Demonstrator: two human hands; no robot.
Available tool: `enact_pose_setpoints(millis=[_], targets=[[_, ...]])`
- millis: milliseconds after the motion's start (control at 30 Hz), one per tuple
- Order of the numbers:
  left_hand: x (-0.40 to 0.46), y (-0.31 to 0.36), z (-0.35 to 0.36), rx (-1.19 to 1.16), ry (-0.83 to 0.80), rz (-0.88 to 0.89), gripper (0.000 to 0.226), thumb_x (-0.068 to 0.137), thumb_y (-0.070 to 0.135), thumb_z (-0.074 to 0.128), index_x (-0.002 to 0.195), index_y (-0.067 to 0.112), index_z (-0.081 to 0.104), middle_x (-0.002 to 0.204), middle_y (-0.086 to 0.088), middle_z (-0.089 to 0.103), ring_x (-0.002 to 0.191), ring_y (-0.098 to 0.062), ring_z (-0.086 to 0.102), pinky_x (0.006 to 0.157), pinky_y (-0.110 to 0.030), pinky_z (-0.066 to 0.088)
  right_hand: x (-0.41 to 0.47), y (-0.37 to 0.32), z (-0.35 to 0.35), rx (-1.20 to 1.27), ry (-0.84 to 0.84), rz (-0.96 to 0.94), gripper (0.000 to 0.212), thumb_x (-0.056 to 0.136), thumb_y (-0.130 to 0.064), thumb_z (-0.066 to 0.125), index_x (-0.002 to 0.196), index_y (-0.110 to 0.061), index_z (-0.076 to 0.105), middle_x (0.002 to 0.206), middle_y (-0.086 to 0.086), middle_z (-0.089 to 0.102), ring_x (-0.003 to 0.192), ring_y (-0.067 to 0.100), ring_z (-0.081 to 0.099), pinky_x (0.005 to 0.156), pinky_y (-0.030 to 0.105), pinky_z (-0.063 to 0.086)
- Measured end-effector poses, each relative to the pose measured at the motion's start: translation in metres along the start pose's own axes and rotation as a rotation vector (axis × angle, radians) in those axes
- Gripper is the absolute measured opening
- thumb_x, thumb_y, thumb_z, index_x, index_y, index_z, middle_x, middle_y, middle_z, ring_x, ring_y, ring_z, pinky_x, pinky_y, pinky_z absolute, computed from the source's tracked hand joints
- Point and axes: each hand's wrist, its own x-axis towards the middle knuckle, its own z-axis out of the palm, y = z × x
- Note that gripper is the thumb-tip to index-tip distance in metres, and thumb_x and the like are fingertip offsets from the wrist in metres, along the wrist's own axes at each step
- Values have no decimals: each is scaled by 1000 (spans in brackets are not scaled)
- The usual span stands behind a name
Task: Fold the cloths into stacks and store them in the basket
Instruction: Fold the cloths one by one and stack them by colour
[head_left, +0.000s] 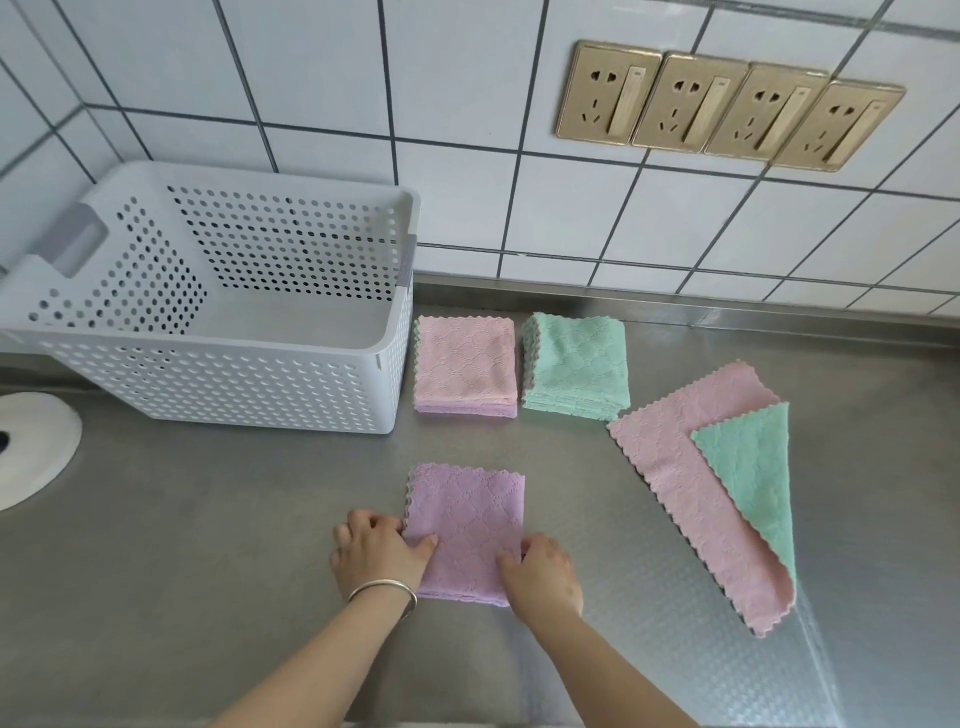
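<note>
A folded purple cloth lies on the steel counter in front of me. My left hand grips its left edge, thumb on top. My right hand grips its lower right edge. Behind it stand two folded stacks: a pink and purple stack and a green stack. To the right an unfolded pink cloth lies flat with a green cloth partly over it. The white perforated basket stands at the left, nothing inside it.
The steel counter meets a white tiled wall with a row of gold sockets. A white round object sits at the far left edge, beside the basket.
</note>
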Motion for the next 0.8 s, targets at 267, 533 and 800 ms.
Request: enact_pose_setpoints(millis=[267, 533, 800], targets=[[-9, 26, -30, -558, 18, 30, 20, 83, 26, 62, 91, 15, 49, 94, -12, 65, 91, -35, 60, 77, -36, 45, -11, -15, -23, 390, 78, -91, 10, 92, -22, 50, 92, -14, 43, 72, -7, 48, 74, 21, 51, 62, 30, 37], [44, 91, -89, -646, 208, 469, 46, 88, 4, 47, 129, 25, 49, 128, 3, 51, 111, -15, 52, 93, -23, 36, 49, -83, -96, 581, 210, -268, 12, 92, -20, 53, 91, -11, 45, 70, -8, 43, 63, 5, 43, 55, 17, 34], [111, 119, -68, -402, 109, 348, 53, 86, 9, 53, 138, 15, 41, 144, -10, 32, 130, -25, 37, 108, -29, 28, 118, -119, -94, 635, 190, -114, 24, 91, -22, 56, 111, -10, 54, 83, -3, 56, 75, 14, 54, 67, 24, 40]])
